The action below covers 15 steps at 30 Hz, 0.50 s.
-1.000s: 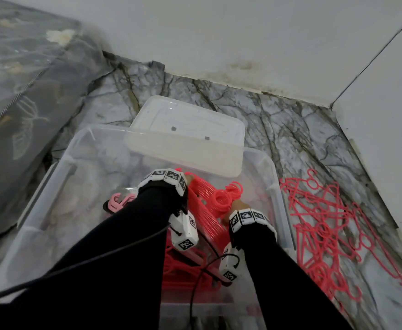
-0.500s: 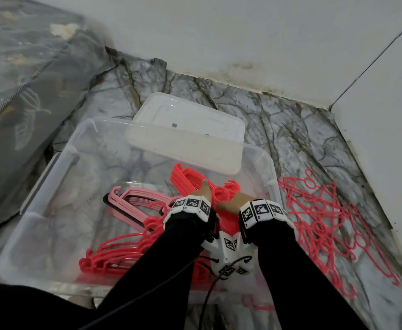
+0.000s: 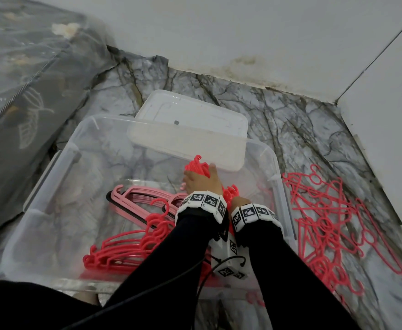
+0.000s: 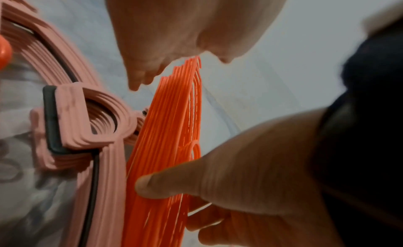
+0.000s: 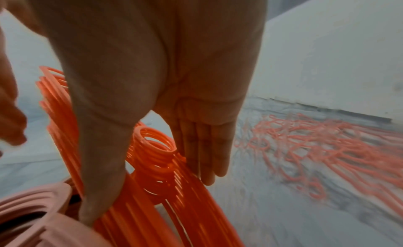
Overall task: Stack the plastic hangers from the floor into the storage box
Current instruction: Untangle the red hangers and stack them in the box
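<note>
Reaching into the clear storage box (image 3: 59, 167), I see my left hand (image 3: 201, 184) gripping the far end of a bundle of red hangers (image 4: 165, 138), while my right hand (image 5: 152, 88) pinches the same bundle between thumb and straight fingers. Pale pink hangers (image 3: 138, 198) lie just left of it. More red hangers, a loose pile (image 3: 333, 225), sit on the floor right of the box.

Storage box (image 3: 52, 177) left half: bare floor, open from above. Lid (image 3: 188, 136) overhangs far rim. Pink hanger stack (image 3: 138, 201) and red stack (image 3: 123, 248) block centre/near side.
</note>
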Tool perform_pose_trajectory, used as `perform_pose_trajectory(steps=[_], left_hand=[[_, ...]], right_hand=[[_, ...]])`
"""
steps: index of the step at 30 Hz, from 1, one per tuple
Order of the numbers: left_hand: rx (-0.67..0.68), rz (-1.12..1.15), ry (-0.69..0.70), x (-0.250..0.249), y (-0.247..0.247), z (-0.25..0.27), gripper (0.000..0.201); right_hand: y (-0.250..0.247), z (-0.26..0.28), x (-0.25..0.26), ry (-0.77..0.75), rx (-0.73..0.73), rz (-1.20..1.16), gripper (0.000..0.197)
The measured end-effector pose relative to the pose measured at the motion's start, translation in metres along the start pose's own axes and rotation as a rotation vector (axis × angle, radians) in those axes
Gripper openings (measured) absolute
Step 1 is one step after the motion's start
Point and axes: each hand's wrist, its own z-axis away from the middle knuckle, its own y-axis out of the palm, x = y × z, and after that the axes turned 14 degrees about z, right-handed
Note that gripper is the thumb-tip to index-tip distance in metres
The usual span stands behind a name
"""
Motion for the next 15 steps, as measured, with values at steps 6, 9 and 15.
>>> perform_pose_trajectory(steps=[6,9,15], left_hand=[[0.132,-0.040,0.138,-0.009,0.003,-0.004,0.088],[0.170,-0.110,0.110,-0.015,-0.010,-0.016,0.081],[0.178,-0.055,0.139,-0.024,-0.036,-0.038,0.070]], right_hand=[[0.006,0.001,-0.002,-0.108,-0.045,0.021,0.042],[0.010,0.000,-0.007,-0.077,-0.003,0.003,0.048],[-0.011,0.001,-0.007,-0.063,0.109,-0.117,0.082]])
